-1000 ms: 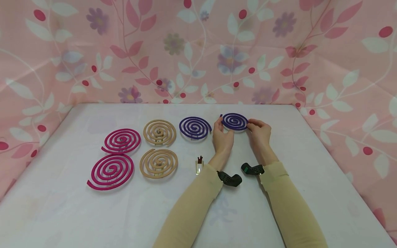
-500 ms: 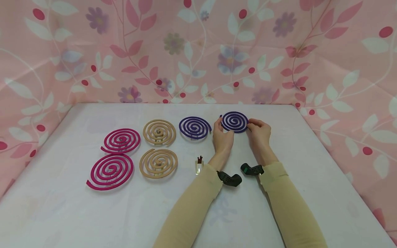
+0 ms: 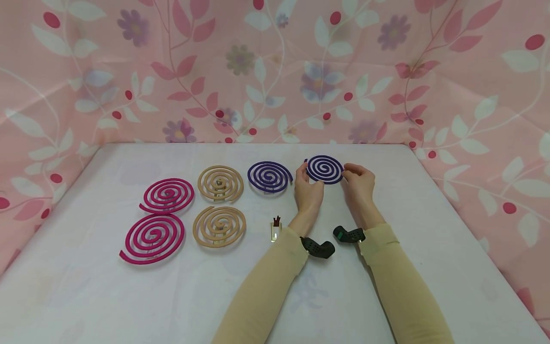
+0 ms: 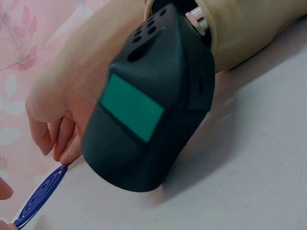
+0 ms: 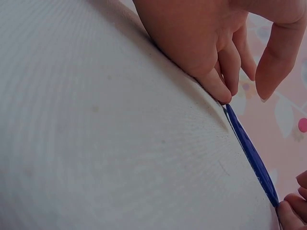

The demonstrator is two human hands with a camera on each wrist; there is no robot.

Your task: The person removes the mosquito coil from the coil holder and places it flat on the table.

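Observation:
A dark blue mosquito coil (image 3: 325,169) is at the far right of the table, between both hands. My left hand (image 3: 308,196) holds its left edge with the fingertips. On the opposite edge my right hand (image 3: 360,188) pinches the rim between thumb and fingers. Seen from the left wrist, the coil (image 4: 41,197) appears nearly edge-on, with the right hand (image 4: 57,105) at its upper end. The right wrist view shows the coil (image 5: 252,155) as a thin blue strip, left fingers at its top end and right fingertips (image 5: 290,213) at its lower end.
A small metal stand (image 3: 276,229) with brown prongs lies left of the left wrist. Another blue coil (image 3: 269,177), two tan coils (image 3: 220,183) and two magenta coils (image 3: 155,238) sit leftward on the white table (image 3: 129,301). A pink floral cloth (image 3: 275,71) hangs behind.
The blue coil between my hands has tilted so that its face turns more toward the head camera. Both hands stay almost in place.

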